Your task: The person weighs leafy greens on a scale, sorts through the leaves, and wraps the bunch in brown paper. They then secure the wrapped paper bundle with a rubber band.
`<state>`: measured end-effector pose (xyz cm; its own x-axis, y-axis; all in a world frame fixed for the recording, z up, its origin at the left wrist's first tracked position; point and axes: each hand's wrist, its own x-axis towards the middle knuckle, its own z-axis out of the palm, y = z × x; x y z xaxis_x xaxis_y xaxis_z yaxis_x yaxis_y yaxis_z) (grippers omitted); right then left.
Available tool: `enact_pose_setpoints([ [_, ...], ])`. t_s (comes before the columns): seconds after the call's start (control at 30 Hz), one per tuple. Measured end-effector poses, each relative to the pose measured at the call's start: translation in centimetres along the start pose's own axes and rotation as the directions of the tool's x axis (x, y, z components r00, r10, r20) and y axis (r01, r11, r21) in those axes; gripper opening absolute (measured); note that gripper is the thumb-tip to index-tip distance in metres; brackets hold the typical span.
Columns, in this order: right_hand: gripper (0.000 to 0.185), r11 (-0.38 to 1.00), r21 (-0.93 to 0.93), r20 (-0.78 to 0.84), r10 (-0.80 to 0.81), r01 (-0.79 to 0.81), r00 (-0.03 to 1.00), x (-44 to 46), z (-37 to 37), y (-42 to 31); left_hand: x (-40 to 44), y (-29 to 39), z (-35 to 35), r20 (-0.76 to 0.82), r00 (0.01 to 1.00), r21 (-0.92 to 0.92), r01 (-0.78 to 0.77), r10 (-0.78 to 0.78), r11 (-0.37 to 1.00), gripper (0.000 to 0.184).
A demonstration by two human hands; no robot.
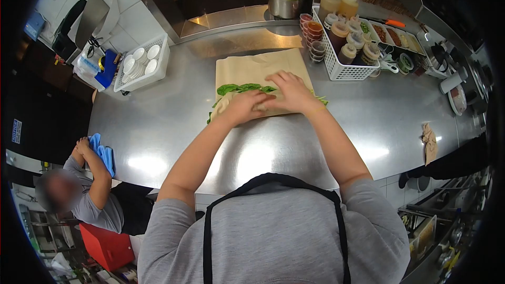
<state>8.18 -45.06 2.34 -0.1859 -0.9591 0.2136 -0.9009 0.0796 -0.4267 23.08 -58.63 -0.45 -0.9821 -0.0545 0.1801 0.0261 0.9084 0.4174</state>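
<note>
A sheet of brown paper (263, 63) lies on the steel counter in front of me, its near part folded up over a row of green leaves (239, 88). Leaf ends stick out at both sides of the fold. My left hand (244, 107) is curled over the left part of the folded paper, its fingers close together and its thumb hidden. On the right, my right hand (292, 93) reaches over the fold with its fingers apart, fingertips near the leaves and thumb towards my left hand. What lies under the leaves is hidden.
A white basket of squeeze bottles (350, 71) and stacked sauce cups (314, 34) stand at right. A basket of small white cups (152, 76) is at left. Behind sits a pot of limes (285, 8). A co-worker (100, 194) leans at the left edge beside a blue cloth (102, 155).
</note>
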Motion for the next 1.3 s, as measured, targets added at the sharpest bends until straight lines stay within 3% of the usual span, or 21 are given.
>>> enact_pose_setpoints([
  [0.03,0.064,0.998,-0.043,0.064,0.041,-0.038,0.997,-1.1,-0.2,-0.3,0.6,-0.3,-0.6,0.06,0.997,-0.111,0.06,-0.054,0.992,0.052],
  [0.07,0.064,0.998,-0.044,0.064,0.042,-0.039,0.997,-2.2,0.5,-0.4,1.4,-1.3,-0.8,0.158,0.982,-0.196,0.133,-0.103,0.972,0.053],
  [0.1,0.065,0.99,-0.139,0.013,0.029,-0.027,0.999,-3.2,1.6,-0.1,1.7,-2.1,-0.7,0.156,0.983,-0.198,0.129,-0.098,0.972,0.053],
  [0.13,0.066,0.972,-0.234,-0.037,0.014,-0.022,0.999,-3.8,2.5,0.3,2.0,-2.6,-0.7,0.217,0.964,-0.345,0.22,-0.15,0.913,0.054],
  [0.2,0.065,0.973,-0.231,-0.113,-0.002,-0.024,0.994,-4.0,3.7,0.6,2.6,-3.4,-0.7,0.367,0.902,-0.538,0.404,-0.226,0.74,0.055],
  [0.23,0.064,0.975,-0.222,-0.187,-0.023,-0.019,0.982,-4.0,4.4,0.8,2.8,-3.9,-0.3,0.37,0.902,-0.538,0.403,-0.222,0.74,0.055],
  [0.33,0.061,0.977,-0.214,-0.189,-0.017,-0.024,0.982,-2.3,5.5,2.3,2.8,-4.8,0.5,0.351,0.911,-0.616,0.4,-0.218,0.679,0.055],
  [0.4,0.057,0.981,-0.191,-0.139,-0.017,-0.01,0.99,-1.3,5.2,3.2,2.4,-4.4,0.6,0.137,0.968,-0.482,0.249,-0.208,0.84,0.054],
  [0.43,0.053,0.985,-0.172,-0.088,-0.018,0.002,0.996,-0.9,5.1,3.7,2.0,-3.7,0.8,0.137,0.968,-0.483,0.252,-0.212,0.839,0.054],
  [0.47,0.053,0.986,-0.169,-0.084,-0.022,0.007,0.996,-0.6,4.8,3.8,1.5,-2.6,1.1,-0.044,0.98,-0.082,0.189,-0.193,0.978,0.056],
  [0.5,0.051,0.991,-0.135,-0.054,0.002,-0.009,0.999,-0.3,4.5,3.9,1.0,-1.4,1.6,-0.197,0.975,0.345,0.163,-0.099,0.924,0.059],
  [0.53,0.049,0.994,-0.103,-0.023,0.022,-0.025,0.999,0.0,4.2,3.8,0.4,-0.5,2.9,-0.295,0.952,0.434,0.207,-0.079,0.877,0.067],
  [0.63,0.049,0.991,-0.131,0.06,0.012,-0.004,0.998,0.7,3.8,4.0,-0.3,0.9,4.0,-0.332,0.926,0.48,0.329,-0.178,0.813,0.077],
  [0.7,0.049,0.994,-0.105,0.101,0.032,-0.021,0.994,1.3,3.6,4.2,0.2,0.2,3.6,-0.32,0.929,0.503,0.331,-0.184,0.798,0.083],
  [0.77,0.049,0.996,-0.08,0.139,0.051,-0.04,0.989,1.9,3.5,4.8,1.1,-0.2,2.3,-0.109,0.927,0.352,0.375,-0.36,0.858,0.082],
  [0.87,0.052,0.995,-0.071,0.214,0.084,-0.07,0.973,2.6,3.6,5.4,2.1,-1.8,1.0,-0.034,0.947,0.301,0.314,-0.319,0.9,0.08],
  [0.93,0.057,0.997,0.006,0.127,0.08,-0.081,0.989,2.6,3.7,5.5,3.1,-2.6,0.5,0.042,0.945,0.303,0.297,-0.324,0.905,0.08],
  [1.07,0.058,1.0,-0.029,-0.045,-0.006,0.004,0.999,1.6,4.4,4.5,4.6,-4.4,-0.5,0.247,0.896,0.221,0.32,-0.37,0.921,0.081],
  [1.13,0.062,0.948,-0.306,-0.189,-0.144,0.081,0.971,0.7,5.4,4.0,5.4,-6.1,-0.7,0.319,0.882,0.127,0.323,-0.347,0.938,0.081],
  [1.2,0.063,0.949,-0.306,-0.199,-0.136,0.07,0.97,0.4,5.4,3.8,6.2,-7.5,-0.4,0.39,0.865,0.027,0.331,-0.315,0.943,0.082],
  [1.3,0.063,0.962,-0.27,-0.175,-0.097,0.047,0.98,1.5,5.6,4.2,6.3,-8.1,-0.5,0.505,0.786,-0.11,0.467,-0.356,0.877,0.083],
])
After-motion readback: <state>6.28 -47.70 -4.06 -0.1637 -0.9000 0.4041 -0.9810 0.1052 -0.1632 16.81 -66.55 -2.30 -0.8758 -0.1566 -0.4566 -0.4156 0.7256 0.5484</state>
